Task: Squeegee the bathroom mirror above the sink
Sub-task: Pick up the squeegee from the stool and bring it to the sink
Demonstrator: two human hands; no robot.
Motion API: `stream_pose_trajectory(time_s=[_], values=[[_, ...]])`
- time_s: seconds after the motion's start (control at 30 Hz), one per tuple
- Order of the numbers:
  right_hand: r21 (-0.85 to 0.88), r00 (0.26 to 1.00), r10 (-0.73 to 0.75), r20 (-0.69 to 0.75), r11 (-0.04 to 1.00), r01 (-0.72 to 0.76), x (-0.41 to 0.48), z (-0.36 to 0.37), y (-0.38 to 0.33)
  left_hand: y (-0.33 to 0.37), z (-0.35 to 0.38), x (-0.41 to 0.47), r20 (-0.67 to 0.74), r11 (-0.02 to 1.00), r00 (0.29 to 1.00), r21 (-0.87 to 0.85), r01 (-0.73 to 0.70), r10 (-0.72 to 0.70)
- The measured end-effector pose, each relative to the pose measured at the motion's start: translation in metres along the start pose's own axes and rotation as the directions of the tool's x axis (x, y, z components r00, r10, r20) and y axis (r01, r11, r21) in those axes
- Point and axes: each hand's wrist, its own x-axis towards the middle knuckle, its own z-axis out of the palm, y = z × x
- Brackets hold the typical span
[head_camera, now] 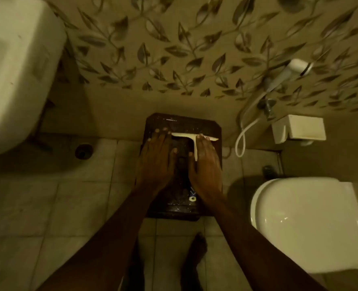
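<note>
A white T-shaped squeegee (pixel 194 141) lies flat on a dark stool (pixel 184 208) that stands on the floor against the wall. My right hand (pixel 205 164) lies flat with straight fingers just right of the squeegee's handle, its fingertips over the right part of the blade. My left hand (pixel 156 156) rests flat on the stool's left side, fingers straight, apart from the squeegee. The white sink (pixel 16 70) is at the upper left. No mirror is in view.
A white toilet (pixel 299 223) with its lid down stands at the right. A hand sprayer (pixel 295 68) with hose hangs on the leaf-patterned wall, above a white box-shaped holder (pixel 299 129). A floor drain (pixel 83 151) sits under the sink. My bare feet (pixel 194 248) stand on the tiles.
</note>
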Motion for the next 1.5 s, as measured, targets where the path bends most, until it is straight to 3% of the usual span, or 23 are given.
stream_pose_trajectory(time_s=[0.27, 0.4, 0.5, 0.83, 0.97, 1.23, 1.5], values=[[0.073, 0.955, 0.284, 0.082, 0.954, -0.290, 0.019, 0.063, 0.042, -0.031, 0.056, 0.005, 0.045, 0.998, 0.999, 0.066, 0.014, -0.017], [0.159, 0.847, 0.501, 0.178, 0.835, -0.527, 0.029, 0.065, 0.038, -0.029, 0.052, 0.005, 0.064, 0.999, 0.997, 0.004, 0.035, -0.035], [0.333, 0.789, 0.601, 0.132, 0.722, -0.606, 0.032, 0.044, 0.013, -0.025, 0.020, 0.005, 0.024, 0.996, 0.998, -0.063, 0.062, -0.060], [0.678, 0.848, 0.523, -0.085, 0.654, -0.335, 0.022, -0.094, -0.153, -0.002, -0.178, -0.001, -0.225, 0.969, 0.964, -0.230, 0.089, -0.142], [0.772, 0.849, 0.517, -0.110, 0.583, -0.254, 0.011, -0.134, -0.224, -0.011, -0.249, -0.016, -0.286, 0.985, 0.958, -0.166, -0.048, -0.001], [0.849, 0.922, 0.369, -0.117, 0.519, -0.100, -0.006, -0.168, -0.343, -0.049, -0.354, -0.040, -0.406, 0.986, 0.914, -0.144, -0.084, 0.019], [0.857, 0.947, 0.239, -0.212, 0.512, 0.063, -0.014, -0.179, -0.448, -0.095, -0.463, -0.060, -0.597, 0.994, 0.801, -0.062, -0.087, 0.033]])
